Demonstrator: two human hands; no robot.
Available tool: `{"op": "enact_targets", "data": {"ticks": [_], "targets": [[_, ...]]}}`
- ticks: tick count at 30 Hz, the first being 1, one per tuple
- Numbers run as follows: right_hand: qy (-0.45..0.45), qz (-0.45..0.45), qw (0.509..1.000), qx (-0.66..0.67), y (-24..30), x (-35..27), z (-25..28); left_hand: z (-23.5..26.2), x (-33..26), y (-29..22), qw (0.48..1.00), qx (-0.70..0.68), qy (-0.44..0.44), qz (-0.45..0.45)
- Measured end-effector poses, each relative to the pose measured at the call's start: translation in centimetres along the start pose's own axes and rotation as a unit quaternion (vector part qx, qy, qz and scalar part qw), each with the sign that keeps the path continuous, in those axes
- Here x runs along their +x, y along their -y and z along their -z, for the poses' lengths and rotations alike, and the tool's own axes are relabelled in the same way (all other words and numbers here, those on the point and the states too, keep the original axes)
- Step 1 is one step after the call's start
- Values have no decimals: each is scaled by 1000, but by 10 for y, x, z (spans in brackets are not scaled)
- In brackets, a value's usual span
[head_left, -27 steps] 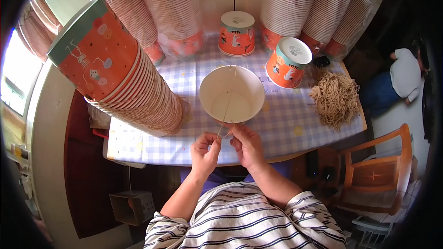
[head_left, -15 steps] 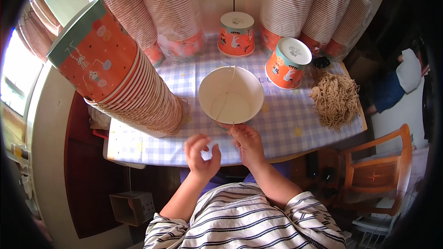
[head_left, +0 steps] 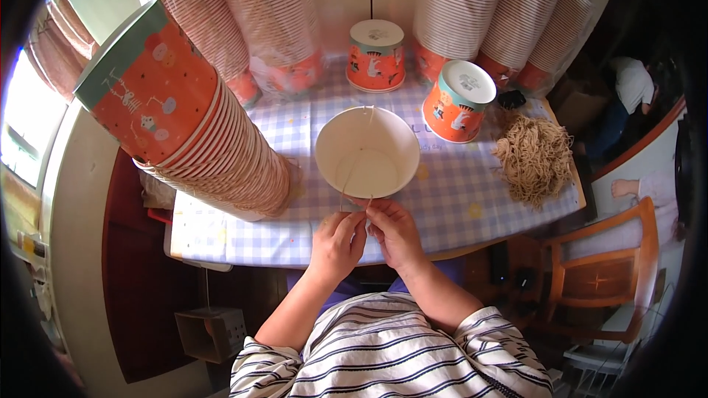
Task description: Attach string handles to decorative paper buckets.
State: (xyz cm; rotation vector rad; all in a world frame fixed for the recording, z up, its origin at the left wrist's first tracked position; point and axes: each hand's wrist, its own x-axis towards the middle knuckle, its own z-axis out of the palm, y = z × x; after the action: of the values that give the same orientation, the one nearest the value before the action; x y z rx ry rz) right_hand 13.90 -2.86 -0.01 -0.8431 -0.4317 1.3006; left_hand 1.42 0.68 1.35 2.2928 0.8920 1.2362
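Paper bucket (head_left: pixel 380 169), one: cream-white inside, on the counter (head_left: pixel 581 193), directly in front of the person, open mouth toward the viewer; a sliver of orange outer wall shows at the near rim.
String (head_left: pixel 347 179), one length: thin, pale, from the far rim across the mouth to the near rim, by the hands.
Right hand (head_left: pixel 395 230): at the near rim; grip pinched on the string, a short end standing above the fingertips.
Left hand (head_left: pixel 339 245): just beside the right, fingertips drawn together; whether its grip has the string cannot be told.
Checked cloth (head_left: pixel 442 227), blue and white: covers the counter.
Leaning stack of buckets (head_left: pixel 195 136): nested, orange and teal, to the left.
Upturned buckets, two: one behind the open bucket (head_left: pixel 375 63), one to its right (head_left: pixel 450 113).
Wrapped stacks, clear plastic, along the back: left group (head_left: pixel 269 22), right group (head_left: pixel 466 7).
Heap of string (head_left: pixel 534 162), tan, tangled: right side of the counter.
Wooden chair (head_left: pixel 599 276): right of the counter.
Another person (head_left: pixel 632 87), white top: beyond, at right.
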Motion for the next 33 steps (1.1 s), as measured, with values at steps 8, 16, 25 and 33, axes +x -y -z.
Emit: {"op": "enact_targets", "data": {"ticks": [8,16,25,33], "targets": [[-15,18,999,-28,-2,-3,1,0,6,-8,999,19,-14,-23],[-13,3,1000,-4,-3,-2,-2,0,3,-2,999,25,-20,-42],[-12,-25,1000,2,-5,-4,1,1,3,-4,999,28,-20,-36],[-8,-18,999,29,-8,-5,2,0,-2,-1,999,19,-12,-31]]}}
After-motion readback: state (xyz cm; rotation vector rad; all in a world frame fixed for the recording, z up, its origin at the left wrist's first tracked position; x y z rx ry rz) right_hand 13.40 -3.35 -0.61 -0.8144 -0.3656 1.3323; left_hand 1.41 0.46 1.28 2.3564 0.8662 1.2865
